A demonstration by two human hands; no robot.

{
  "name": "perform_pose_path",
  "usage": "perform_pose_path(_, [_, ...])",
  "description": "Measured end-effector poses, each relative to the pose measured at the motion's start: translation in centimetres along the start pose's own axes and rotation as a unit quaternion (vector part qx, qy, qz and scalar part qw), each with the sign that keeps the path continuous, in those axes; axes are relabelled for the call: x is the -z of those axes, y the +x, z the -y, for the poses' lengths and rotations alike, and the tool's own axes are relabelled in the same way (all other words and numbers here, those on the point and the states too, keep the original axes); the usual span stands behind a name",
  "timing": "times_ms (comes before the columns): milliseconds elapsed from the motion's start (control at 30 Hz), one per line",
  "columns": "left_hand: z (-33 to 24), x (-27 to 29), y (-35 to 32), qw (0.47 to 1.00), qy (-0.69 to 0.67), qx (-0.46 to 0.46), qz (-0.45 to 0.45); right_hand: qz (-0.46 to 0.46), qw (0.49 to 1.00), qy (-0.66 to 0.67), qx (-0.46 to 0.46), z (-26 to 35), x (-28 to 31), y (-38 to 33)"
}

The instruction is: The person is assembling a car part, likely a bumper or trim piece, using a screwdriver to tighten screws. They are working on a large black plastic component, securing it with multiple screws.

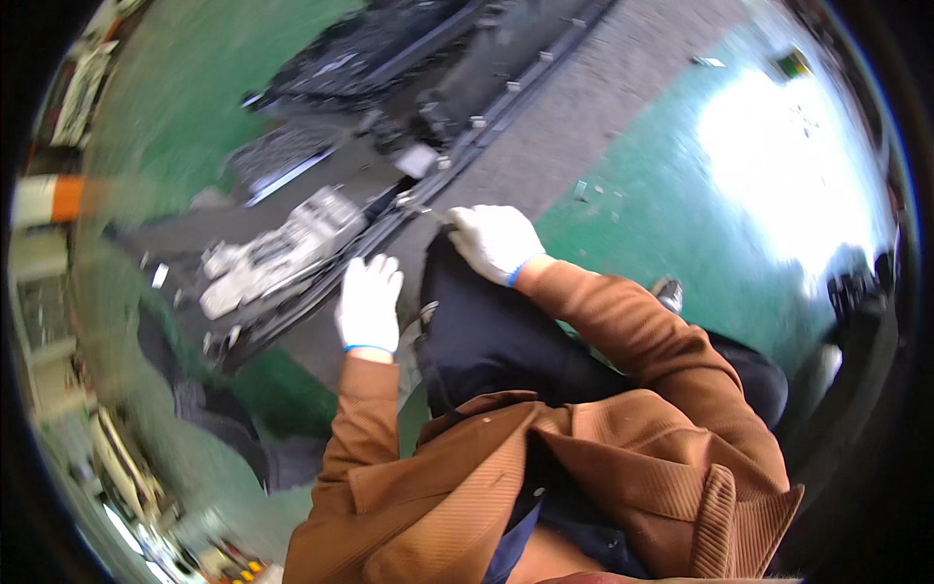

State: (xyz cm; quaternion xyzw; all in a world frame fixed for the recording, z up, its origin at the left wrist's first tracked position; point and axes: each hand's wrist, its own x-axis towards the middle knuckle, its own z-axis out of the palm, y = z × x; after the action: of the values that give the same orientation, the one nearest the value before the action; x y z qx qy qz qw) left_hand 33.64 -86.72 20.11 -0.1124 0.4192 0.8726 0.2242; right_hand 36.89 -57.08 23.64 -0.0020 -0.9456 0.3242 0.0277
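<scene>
My left hand, in a white glove with a blue cuff edge, lies with its fingers stretched out against the near side of a long black trim strip. My right hand, gloved the same way, is closed above my dark-trousered knee. From its fingers a thin metallic tool points left toward a light metal clip on the strip; blur hides the tool's exact kind. Just beyond my left hand, a pale grey moulded part sits alongside the strip.
Black plastic panels lie farther off on a grey mat. A dark curved piece rests on the green floor at lower left. Small scraps and a green-yellow roll-like object lie at right.
</scene>
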Motion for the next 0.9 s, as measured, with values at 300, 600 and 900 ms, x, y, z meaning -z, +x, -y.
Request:
perform_pose_path(300, [2.1,-2.7,3.0,0.989,0.102,0.067,-0.087,0.019,0.996,0.077,-0.04,-1.6,-1.7,-0.6])
perform_pose_path(600, [1.4,3.7,0.1,0.946,0.29,0.089,-0.116,-0.081,0.996,0.039,-0.024,-6.6,-1.7,-0.7])
perform_pose_path(900, [0.0,6.7,-10.2,0.911,0.275,0.075,-0.298,-0.078,0.938,-0.086,-0.328,-30.3,-8.2,-3.8])
